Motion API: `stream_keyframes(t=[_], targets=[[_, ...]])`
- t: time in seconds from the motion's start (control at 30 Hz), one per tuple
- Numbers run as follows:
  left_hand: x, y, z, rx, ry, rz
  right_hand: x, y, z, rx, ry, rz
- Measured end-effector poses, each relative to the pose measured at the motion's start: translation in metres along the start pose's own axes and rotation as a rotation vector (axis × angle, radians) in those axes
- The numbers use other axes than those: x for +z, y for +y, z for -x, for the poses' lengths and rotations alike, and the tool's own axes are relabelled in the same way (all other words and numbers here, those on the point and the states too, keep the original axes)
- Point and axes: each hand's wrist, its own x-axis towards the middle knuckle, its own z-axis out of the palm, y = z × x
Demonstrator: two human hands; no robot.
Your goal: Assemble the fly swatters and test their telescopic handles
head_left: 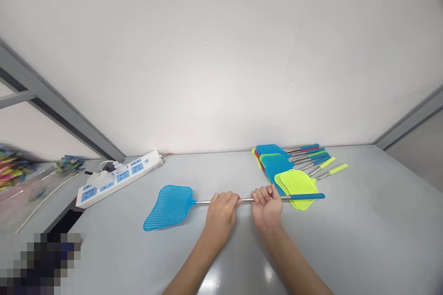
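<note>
1. Head view: blue fly swatter (pixel 180 203) lay across grey table (pixel 363 221), mesh head to the left, blue grip end to the right.
2. Left hand (pixel 221 214) and right hand (pixel 266 207) were both clenched on its steel rod, knuckles up, close together.
3. Judgement: keep the rod level and grip firm, w/ hands off the mesh.
4. Forearms came in from below, converging.
5. Pile of swatters (pixel 287 168) sat just behind the right hand; power strip (pixel 119 177) lay well off to the left.
</note>
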Motion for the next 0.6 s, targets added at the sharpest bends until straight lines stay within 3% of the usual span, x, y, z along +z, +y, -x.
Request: stream_keyframes(t=[0.2,0.6], targets=[[0.004,0.008,0.004,-0.016,0.017,-0.104,-0.007,0.005,0.002,-0.058,-0.042,0.098],[0.002,0.015,0.01,-0.089,0.014,-0.052,-0.008,0.005,0.007,-0.044,-0.05,0.113]])
